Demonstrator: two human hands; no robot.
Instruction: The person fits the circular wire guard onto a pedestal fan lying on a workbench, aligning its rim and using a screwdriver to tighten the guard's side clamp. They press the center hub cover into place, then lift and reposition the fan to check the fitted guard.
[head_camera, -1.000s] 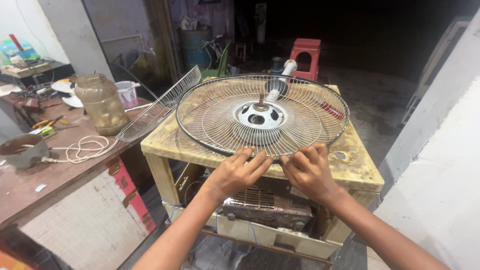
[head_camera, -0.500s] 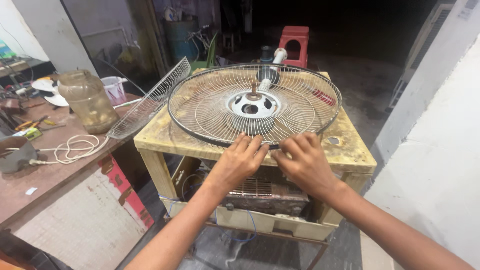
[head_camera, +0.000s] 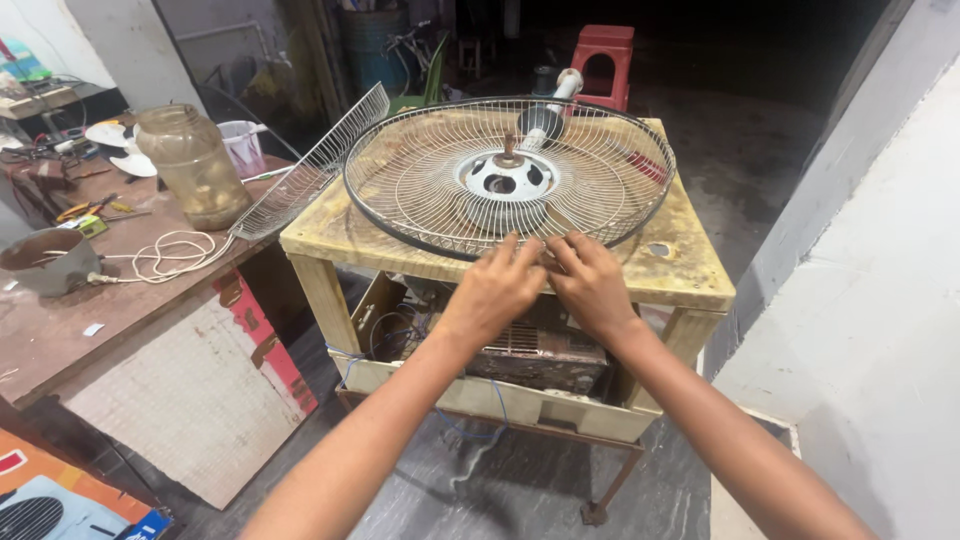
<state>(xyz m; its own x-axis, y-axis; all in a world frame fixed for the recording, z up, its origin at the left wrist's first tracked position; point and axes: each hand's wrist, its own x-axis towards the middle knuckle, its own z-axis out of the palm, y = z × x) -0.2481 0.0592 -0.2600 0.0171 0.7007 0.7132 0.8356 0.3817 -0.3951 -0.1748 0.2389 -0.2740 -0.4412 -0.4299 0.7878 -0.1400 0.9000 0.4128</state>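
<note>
- The round wire fan guard (head_camera: 420, 180) lies flat, a little above the middle of the frame, on a small yellowish wooden counter (head_camera: 690, 275), with the fan's white motor hub (head_camera: 507, 178) showing through its centre.
- My left hand (head_camera: 492, 288) and my right hand (head_camera: 588, 280) sit side by side, almost touching, at the guard's near rim; the fingers (head_camera: 515, 250) rest on the wires and the dark rim, and I cannot tell whether they pinch anything.
- Behind the hub, a white fan neck (head_camera: 566, 88) sticks up toward the top of the frame.
- Under the counter top, an open shelf holds a rusty metal part (head_camera: 545, 355) and loose wires.
- A second wire grille (head_camera: 315, 165) leans against the counter's left edge.
- On the brown counter (head_camera: 60, 330) at left stand a cloudy glass jar (head_camera: 193, 165), a white cup (head_camera: 242, 145) and a coiled white cord (head_camera: 170, 252).
- A red plastic stool (head_camera: 604, 60) stands at the top centre.
</note>
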